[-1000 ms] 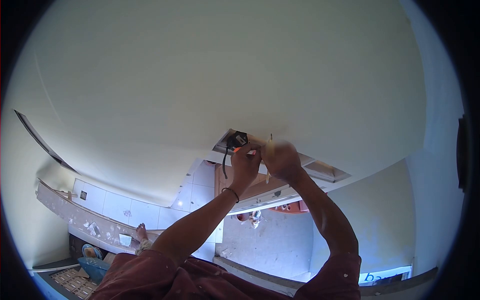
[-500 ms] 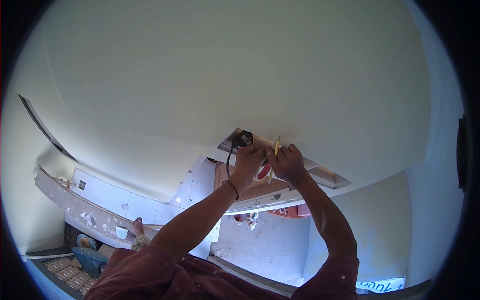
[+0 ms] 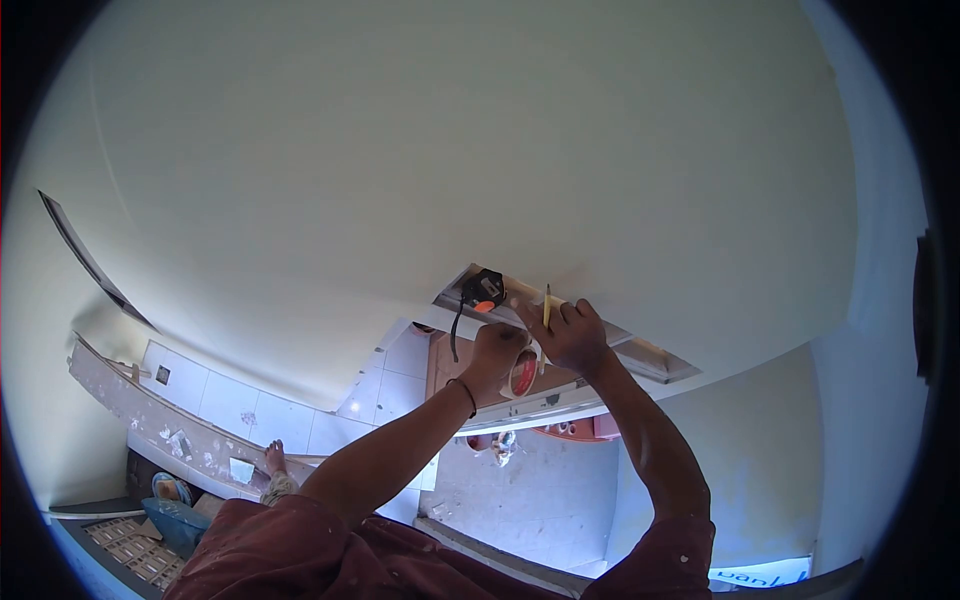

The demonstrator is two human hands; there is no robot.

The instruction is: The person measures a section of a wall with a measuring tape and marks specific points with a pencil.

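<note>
My left hand [image 3: 500, 352] is closed around a roll of tape [image 3: 523, 374] with a red inner core. Just right of it, my right hand [image 3: 574, 338] grips a yellow pencil [image 3: 547, 310], its tip pointing up. The right index finger stretches out to the left, towards the recess. A black tape measure [image 3: 484, 288] with an orange button rests in the left part of a rectangular recess [image 3: 650, 362] in the pale surface [image 3: 480, 140]. A dark strap [image 3: 455, 335] hangs from the tape measure.
A narrow dark slot [image 3: 90, 255] runs along the left. Below are white floor tiles [image 3: 280, 415], a paint-spotted plank [image 3: 140, 405] with a bare foot [image 3: 275, 455] on it, and a blue container [image 3: 178, 522]. A red object [image 3: 572, 430] lies far below.
My left hand has dropped slightly away from my right hand with the tape roll, so the roll and tape measure show more. The pencil has lowered a little, and my right index finger has extended.
</note>
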